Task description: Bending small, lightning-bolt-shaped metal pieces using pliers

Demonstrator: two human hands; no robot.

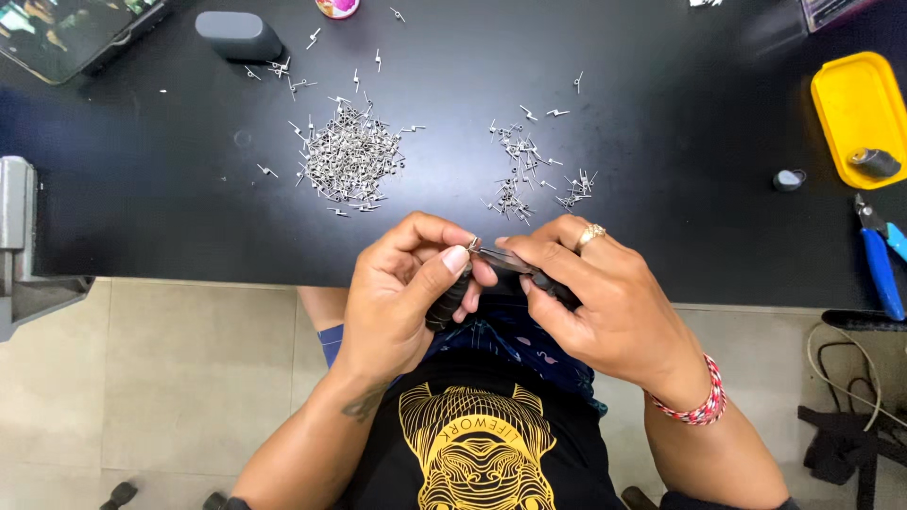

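Left hand [402, 293] and right hand [590, 302] meeting just off the near edge of the black table [142, 189], over the lap. Left hand curling shut around a dark cylindrical handle [446, 304], thumb pressing toward a tiny metal coil [473, 244] at the fingertips. Right hand closing on slim dark tweezers [515, 263], tips reaching to the coil; gold ring [589, 234] showing on one finger, red-and-white braided bracelet [701, 401] sitting at the wrist. Lying on the table beyond the hands: large heap of small metal coils [348, 156] toward the middle, smaller scattered pile [524, 170] just right of it, strays trailing toward the far edge. Resting near the right edge: yellow tray [841, 99] holding a small grey cylinder [874, 162], blue-handled cutters [881, 255] below it, small dark cap [786, 179] beside. Sitting near the far left corner: grey block [238, 36] and a phone [66, 33]. Clamping onto the left edge: grey metal fixture [19, 246].
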